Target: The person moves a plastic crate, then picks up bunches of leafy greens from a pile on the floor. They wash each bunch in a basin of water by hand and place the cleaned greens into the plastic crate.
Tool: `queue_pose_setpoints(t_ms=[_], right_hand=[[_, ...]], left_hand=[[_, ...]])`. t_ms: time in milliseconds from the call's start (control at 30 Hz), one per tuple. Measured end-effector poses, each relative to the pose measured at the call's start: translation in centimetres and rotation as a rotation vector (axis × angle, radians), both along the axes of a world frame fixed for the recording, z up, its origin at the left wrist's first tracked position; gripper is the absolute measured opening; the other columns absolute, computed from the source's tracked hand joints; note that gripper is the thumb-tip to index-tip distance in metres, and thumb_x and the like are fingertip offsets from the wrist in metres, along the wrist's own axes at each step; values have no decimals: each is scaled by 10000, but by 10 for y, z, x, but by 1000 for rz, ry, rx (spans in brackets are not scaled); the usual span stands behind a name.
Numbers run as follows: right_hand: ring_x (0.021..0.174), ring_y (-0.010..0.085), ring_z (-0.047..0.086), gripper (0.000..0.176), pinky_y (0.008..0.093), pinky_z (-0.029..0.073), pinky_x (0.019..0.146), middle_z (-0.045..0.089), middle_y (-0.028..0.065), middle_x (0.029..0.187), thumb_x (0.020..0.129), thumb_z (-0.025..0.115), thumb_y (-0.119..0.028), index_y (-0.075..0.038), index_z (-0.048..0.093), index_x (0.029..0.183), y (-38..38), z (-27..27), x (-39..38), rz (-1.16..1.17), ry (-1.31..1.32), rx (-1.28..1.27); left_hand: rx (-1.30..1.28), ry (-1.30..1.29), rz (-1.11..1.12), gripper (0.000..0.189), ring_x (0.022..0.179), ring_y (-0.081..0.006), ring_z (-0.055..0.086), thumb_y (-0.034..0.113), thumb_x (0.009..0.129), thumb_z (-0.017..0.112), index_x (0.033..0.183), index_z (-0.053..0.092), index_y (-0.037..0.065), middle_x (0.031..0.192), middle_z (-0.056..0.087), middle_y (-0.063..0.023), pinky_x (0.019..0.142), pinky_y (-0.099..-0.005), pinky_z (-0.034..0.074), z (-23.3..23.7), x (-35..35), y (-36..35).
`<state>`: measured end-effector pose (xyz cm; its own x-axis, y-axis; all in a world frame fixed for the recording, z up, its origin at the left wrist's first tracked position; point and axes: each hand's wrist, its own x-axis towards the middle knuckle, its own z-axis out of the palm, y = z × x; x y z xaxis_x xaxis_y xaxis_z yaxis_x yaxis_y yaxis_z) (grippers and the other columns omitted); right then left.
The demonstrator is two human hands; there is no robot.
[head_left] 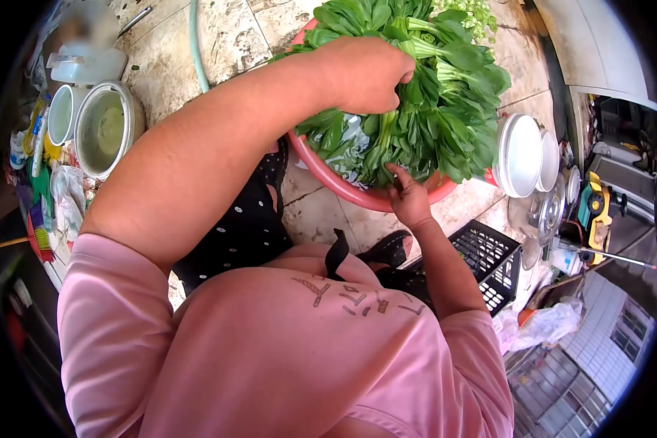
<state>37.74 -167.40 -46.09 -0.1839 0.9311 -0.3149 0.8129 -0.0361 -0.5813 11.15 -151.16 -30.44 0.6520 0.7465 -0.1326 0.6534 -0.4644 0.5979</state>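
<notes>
Leafy green vegetables with pale stems, which look like bok choy, heap over a pink basin. Water shows between the leaves at its near side. My left hand reaches across the basin and is closed around greens, a stalk showing just below the fist; the fingertips are partly hidden. At the basin's near rim is my right hand, its fingers bent and slightly apart. They touch or nearly touch the lower leaves, and I cannot see anything gripped in them.
A black plastic crate stands right of my feet. White buckets and glass lids are beside the basin. On the left are a strainer bowl and a plastic tub. A pale green hose lies on the stained tiles.
</notes>
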Motion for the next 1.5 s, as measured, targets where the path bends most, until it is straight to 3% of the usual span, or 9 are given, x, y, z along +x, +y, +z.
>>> queue_pose_setpoints(t_ms=[100, 167, 300, 733, 900, 1167, 1233, 1400, 1500], right_hand=[[775, 215, 643, 418, 322, 519, 732, 657, 115, 890, 829, 664, -94, -80, 551, 1231, 7, 5, -5, -112, 96, -126], [792, 220, 652, 404, 318, 527, 731, 664, 129, 923, 836, 688, -197, -28, 573, 1185, 18, 12, -18, -174, -103, 111], [984, 364, 621, 518, 426, 494, 869, 631, 226, 1093, 817, 669, -405, -33, 583, 1166, 47, -5, -44, -268, -224, 132], [845, 339, 655, 410, 412, 513, 786, 680, 167, 905, 720, 676, -219, -122, 586, 1107, 54, 44, -10, -228, -41, -65], [886, 324, 646, 372, 403, 521, 800, 657, 142, 965, 701, 667, -177, -135, 619, 1068, 64, 62, -16, 372, -433, 33], [1079, 299, 620, 322, 419, 485, 921, 629, 146, 1190, 855, 553, -283, -95, 627, 1106, 57, -42, -50, 363, -622, -293], [1151, 288, 587, 338, 397, 468, 960, 599, 143, 1259, 879, 503, -254, -102, 622, 1157, 65, -37, -44, -19, -583, -463], [1027, 363, 623, 387, 446, 467, 923, 644, 232, 1091, 887, 534, -327, -41, 579, 1143, 39, -59, -30, 229, -540, -282], [1006, 373, 625, 376, 451, 468, 906, 644, 245, 1055, 879, 548, -321, -47, 565, 1136, 41, -33, -30, 24, -440, -318]], left_hand=[[-2, 4, 6, 360, 895, -312, 642, 176, 770, 618, 1112, 597, 65, 943, 657, -121, 795, -413, 505, 3, 2, -4], [-28, 28, 27, 323, 973, -303, 640, 178, 752, 637, 1065, 641, 102, 1010, 672, -119, 824, -425, 512, 4, 4, -6], [-31, 57, 9, 328, 983, -298, 638, 178, 754, 634, 1074, 640, 106, 1026, 671, -116, 830, -421, 511, 5, 8, -6], [-37, 26, -12, 367, 905, -310, 641, 164, 755, 618, 1110, 606, 70, 937, 659, -124, 802, -419, 505, 0, 6, -4], [-58, 37, -40, 368, 922, -314, 643, 161, 758, 616, 1114, 607, 71, 954, 665, -132, 814, -421, 506, 2, 11, -5], [-88, 60, -46, 374, 932, -316, 642, 157, 768, 612, 1129, 604, 59, 972, 666, -132, 831, -422, 505, 0, 12, -7], [-99, 68, -45, 375, 932, -315, 640, 159, 770, 613, 1131, 603, 59, 972, 665, -132, 833, -421, 504, -2, 11, -7], [-98, 71, -50, 378, 934, -313, 636, 173, 769, 629, 1129, 604, 58, 976, 662, -129, 837, -416, 502, -6, 11, -1], [-131, 43, -44, 378, 935, -311, 636, 190, 773, 641, 1123, 606, 54, 980, 660, -132, 834, -412, 503, -12, 13, 0]])
